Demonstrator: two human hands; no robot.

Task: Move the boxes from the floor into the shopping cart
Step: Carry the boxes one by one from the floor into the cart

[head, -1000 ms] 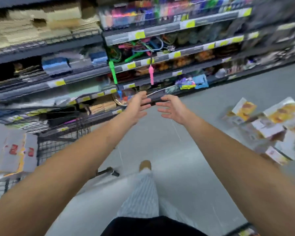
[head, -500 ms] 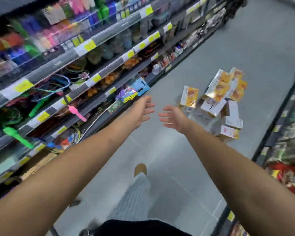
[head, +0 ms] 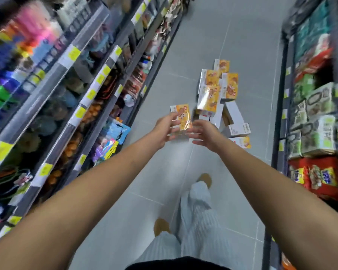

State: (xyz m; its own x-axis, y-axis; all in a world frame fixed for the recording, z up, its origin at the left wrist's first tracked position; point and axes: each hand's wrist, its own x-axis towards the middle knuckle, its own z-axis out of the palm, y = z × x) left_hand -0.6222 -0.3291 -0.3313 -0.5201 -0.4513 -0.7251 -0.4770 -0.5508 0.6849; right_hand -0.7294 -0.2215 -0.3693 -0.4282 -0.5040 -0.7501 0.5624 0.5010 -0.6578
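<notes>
Several orange-and-white boxes lie in a pile (head: 219, 94) on the grey aisle floor ahead of me. One orange box (head: 181, 116) stands apart at the pile's near left. Both my arms stretch forward. My left hand (head: 164, 129) is open, fingers spread, in front of that box's left side. My right hand (head: 205, 134) is open too, just to the box's right. Neither hand holds anything; whether the fingers touch the box is unclear. The shopping cart is out of view.
Stocked shelves (head: 82, 98) run along the left of the aisle, and another shelf unit (head: 316, 121) with packaged goods lines the right. My legs and feet (head: 203, 180) are on the tiled floor (head: 164, 182) below the hands.
My view has swung right, away from the cart, down the aisle. The box pile is now straight ahead and my open hands have come up to the nearest box.
</notes>
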